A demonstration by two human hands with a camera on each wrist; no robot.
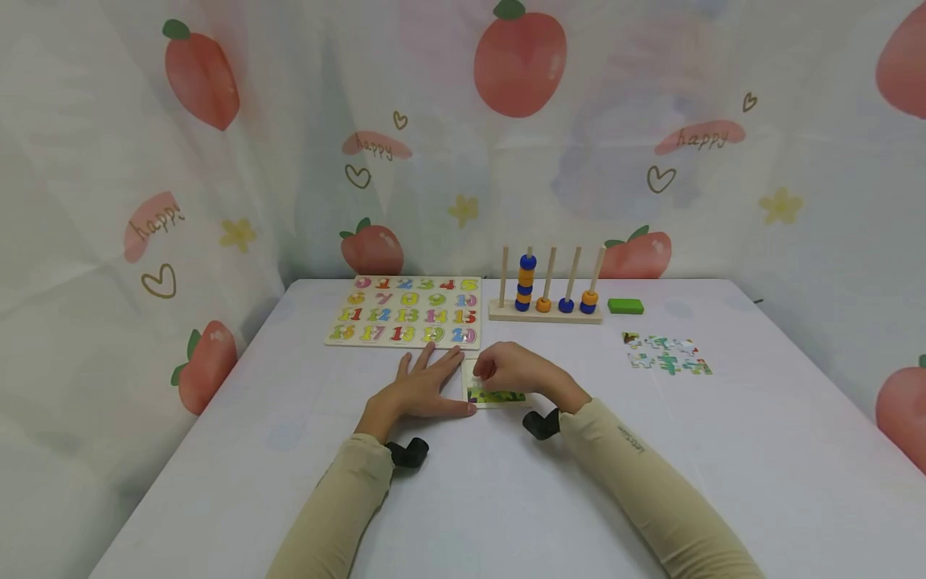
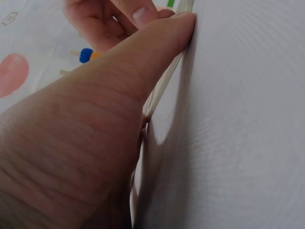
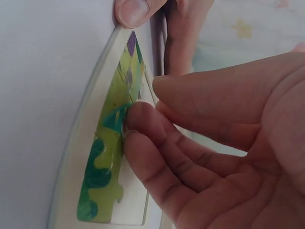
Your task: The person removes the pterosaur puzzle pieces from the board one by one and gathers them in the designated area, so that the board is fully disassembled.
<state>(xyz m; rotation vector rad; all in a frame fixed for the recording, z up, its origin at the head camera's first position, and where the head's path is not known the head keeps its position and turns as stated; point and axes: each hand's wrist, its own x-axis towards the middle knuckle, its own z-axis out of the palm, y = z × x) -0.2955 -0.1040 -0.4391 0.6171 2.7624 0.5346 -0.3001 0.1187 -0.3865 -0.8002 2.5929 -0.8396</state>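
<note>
A small jigsaw tray point(image 1: 495, 404) with a pale border lies in front of me. Green-and-yellow puzzle pieces point(image 3: 107, 167) fill its near strip; bare board shows beside them. My left hand point(image 1: 418, 392) is spread at the tray's left side, its thumb point(image 3: 133, 12) resting on the near corner of the border. Over the tray is my right hand point(image 1: 517, 371), fingers bent loosely. Its fingertips point(image 3: 143, 119) touch the puzzle surface by a teal-patterned piece point(image 3: 116, 119). No piece shows between thumb and fingers. In the left wrist view, the right hand point(image 2: 112, 21) appears beyond the left thumb.
Behind the left hand lies a number board point(image 1: 405, 312). A wooden peg stand point(image 1: 546, 316) with blue and orange beads stands at the back, a green block point(image 1: 625, 306) to its right. Several loose puzzle pieces point(image 1: 667, 363) lie on the white table point(image 1: 463, 498) at right.
</note>
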